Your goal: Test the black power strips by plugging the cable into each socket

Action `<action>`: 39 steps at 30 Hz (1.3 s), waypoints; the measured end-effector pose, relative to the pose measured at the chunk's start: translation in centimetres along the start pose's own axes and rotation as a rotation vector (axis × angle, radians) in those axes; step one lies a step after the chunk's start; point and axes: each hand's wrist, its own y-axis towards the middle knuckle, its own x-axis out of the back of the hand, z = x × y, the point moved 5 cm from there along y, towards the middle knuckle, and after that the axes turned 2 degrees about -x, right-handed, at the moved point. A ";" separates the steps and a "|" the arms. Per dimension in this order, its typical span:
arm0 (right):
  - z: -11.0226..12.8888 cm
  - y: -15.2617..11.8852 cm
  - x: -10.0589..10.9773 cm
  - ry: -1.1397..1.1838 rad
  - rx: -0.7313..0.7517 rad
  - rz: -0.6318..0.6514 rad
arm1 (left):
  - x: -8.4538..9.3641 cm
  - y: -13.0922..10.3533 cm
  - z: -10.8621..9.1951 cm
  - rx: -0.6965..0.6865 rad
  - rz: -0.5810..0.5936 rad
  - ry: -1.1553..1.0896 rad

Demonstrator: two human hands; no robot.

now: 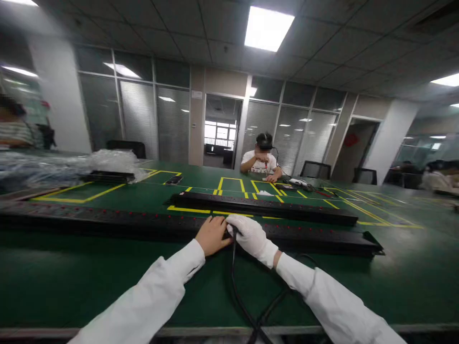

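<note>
A long black bar (143,224) with a row of small red dots lies across the green table in front of me. My left hand (212,235), bare, grips it near the middle, fingers over the top and thumb on the near side. Right beside it, my right hand (249,235) in a white glove is closed around a black cable (234,272) against the bar. What the cable's end touches is hidden under the glove. From there the cable hangs toward me and crosses itself near the table's front edge.
Behind lies a second black bar (265,206) with red dots. Clear plastic wrap (86,165) is heaped at the left, near a phone-like dark object (174,180). Yellow tape (231,179) marks the table (89,277). Across it sits a person (251,162) among cables and small tools.
</note>
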 end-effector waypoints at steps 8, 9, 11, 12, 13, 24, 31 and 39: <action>0.1 -0.4 -0.1 -0.027 0.036 -0.031 | 0.3 0.2 0.1 0.010 -0.007 -0.009; 0.2 -0.5 -0.1 -0.017 0.029 -0.039 | 0.3 0.2 0.1 0.007 -0.008 -0.010; 0.5 -0.6 -0.2 0.003 0.009 -0.044 | 0.3 0.1 0.1 0.003 -0.008 -0.013; 0.6 -0.7 -0.2 0.010 -0.002 -0.043 | 0.3 0.1 0.1 0.001 -0.009 -0.013; 0.8 -0.7 -0.2 0.017 -0.012 -0.041 | 0.4 0.1 0.1 0.001 -0.009 -0.013; 0.6 0.7 -0.1 0.041 -0.067 0.048 | 0.4 0.1 0.1 0.008 0.021 -0.021; 0.0 1.5 -0.3 -0.073 -0.113 0.143 | 0.4 0.2 0.0 0.012 0.038 -0.026; 0.4 1.9 0.0 -0.190 -0.097 0.232 | 0.4 0.2 0.1 0.025 0.047 -0.049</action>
